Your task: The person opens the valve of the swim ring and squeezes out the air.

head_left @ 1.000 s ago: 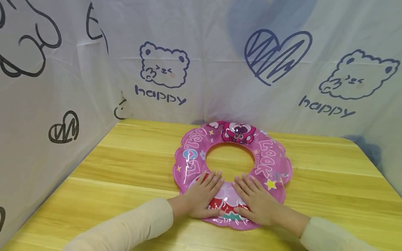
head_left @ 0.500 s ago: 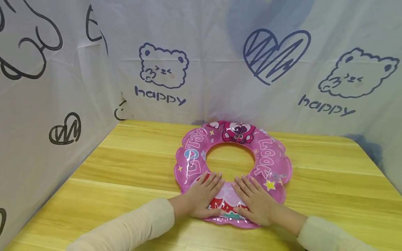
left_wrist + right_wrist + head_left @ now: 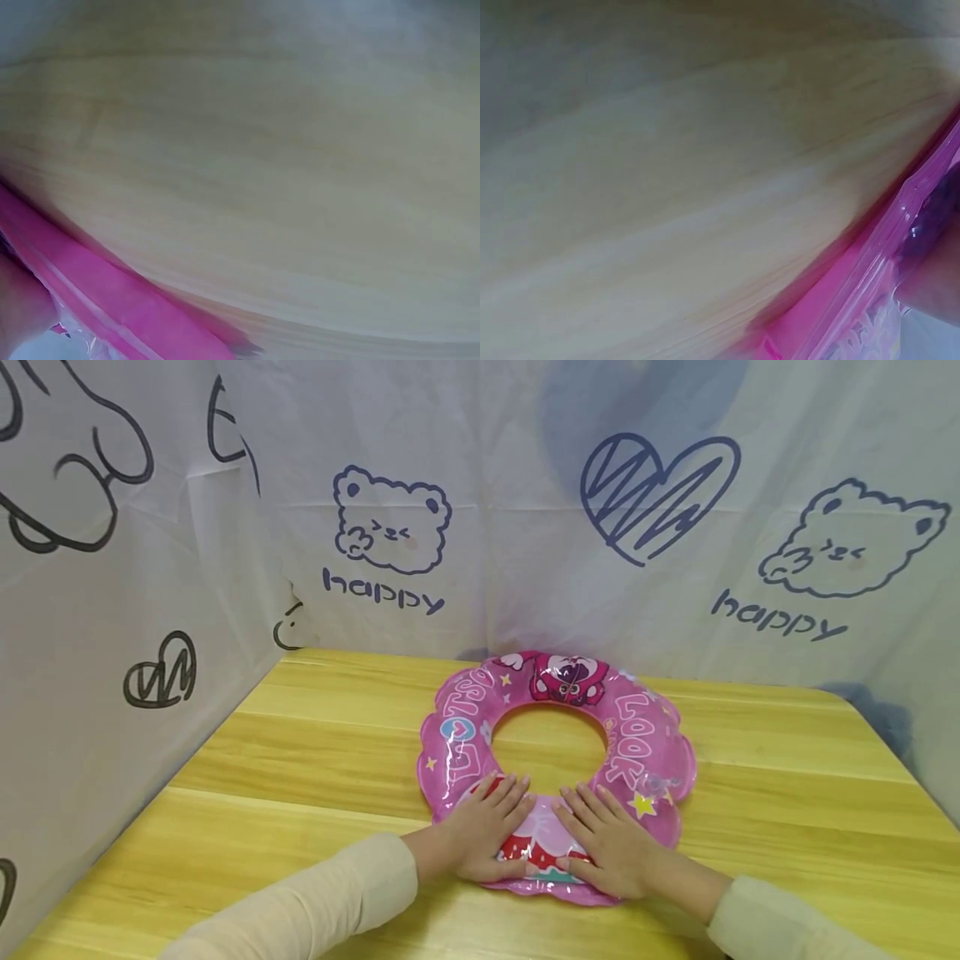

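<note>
A pink inflatable swim ring (image 3: pixel 457 752) lies flat on the wooden table, printed with a cartoon bear, letters, stars and strawberries. My left hand (image 3: pixel 491 831) rests palm down on the near left part of the ring, fingers straight toward the centre hole. On the near right part lies my right hand (image 3: pixel 611 843), its fingers also straight and the thumb pointing inward. A clear valve (image 3: pixel 660 783) shows on the ring's right side. The ring's pink edge (image 3: pixel 112 300) crosses the lower left of the left wrist view, and the same edge (image 3: pixel 855 277) fills the right wrist view's lower right corner.
The yellow wood-grain table (image 3: pixel 300 760) spreads out around the ring. A white cloth (image 3: pixel 510 568) with drawn bears, hearts and the word "happy" hangs behind it, close to the ring's far edge. More printed cloth (image 3: pixel 202 577) hangs along the left side.
Both hands stay on the ring in nearly the same place. The head view has shifted very slightly; otherwise the ring looks unmoved.
</note>
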Tool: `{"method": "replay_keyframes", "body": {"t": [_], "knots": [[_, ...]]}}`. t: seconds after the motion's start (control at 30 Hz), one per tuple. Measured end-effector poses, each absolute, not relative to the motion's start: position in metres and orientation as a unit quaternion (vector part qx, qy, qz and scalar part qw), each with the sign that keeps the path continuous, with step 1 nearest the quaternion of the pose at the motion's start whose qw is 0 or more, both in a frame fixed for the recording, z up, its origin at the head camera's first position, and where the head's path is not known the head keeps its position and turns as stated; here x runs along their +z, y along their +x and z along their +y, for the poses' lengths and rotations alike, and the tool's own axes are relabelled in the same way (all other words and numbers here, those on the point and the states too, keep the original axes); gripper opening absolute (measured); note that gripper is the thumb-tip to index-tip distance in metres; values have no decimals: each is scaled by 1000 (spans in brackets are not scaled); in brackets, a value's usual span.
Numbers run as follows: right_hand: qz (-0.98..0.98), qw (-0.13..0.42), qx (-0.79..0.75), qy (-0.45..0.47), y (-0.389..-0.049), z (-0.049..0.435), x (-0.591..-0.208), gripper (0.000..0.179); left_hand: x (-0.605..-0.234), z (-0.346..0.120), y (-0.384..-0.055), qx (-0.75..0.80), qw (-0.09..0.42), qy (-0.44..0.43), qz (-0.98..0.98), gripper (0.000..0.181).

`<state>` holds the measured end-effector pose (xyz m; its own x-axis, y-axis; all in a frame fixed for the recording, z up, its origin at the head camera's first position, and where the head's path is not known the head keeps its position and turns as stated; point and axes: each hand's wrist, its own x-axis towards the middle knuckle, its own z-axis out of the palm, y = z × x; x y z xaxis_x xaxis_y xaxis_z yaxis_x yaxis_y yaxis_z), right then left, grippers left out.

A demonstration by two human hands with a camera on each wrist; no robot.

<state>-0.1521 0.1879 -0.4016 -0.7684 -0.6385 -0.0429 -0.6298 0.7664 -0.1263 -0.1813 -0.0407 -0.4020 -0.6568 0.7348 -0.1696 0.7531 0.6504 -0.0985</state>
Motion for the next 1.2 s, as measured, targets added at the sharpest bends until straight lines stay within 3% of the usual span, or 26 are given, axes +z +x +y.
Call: {"method": "replay_keyframes", "body": {"t": [0.5,0.8,1.2], "knots": [[937,55,-75,-337,-153,191,-401,68,-402,-44,-180,-48,30,415,908,85],[922,-53,-50,-380,-154,203,-410,65,-395,-46,-186,6,-25,440,898,71],[883,-148,4,-446,-158,232,-413,68,-384,-70,-212,20,6,404,915,76]]}}
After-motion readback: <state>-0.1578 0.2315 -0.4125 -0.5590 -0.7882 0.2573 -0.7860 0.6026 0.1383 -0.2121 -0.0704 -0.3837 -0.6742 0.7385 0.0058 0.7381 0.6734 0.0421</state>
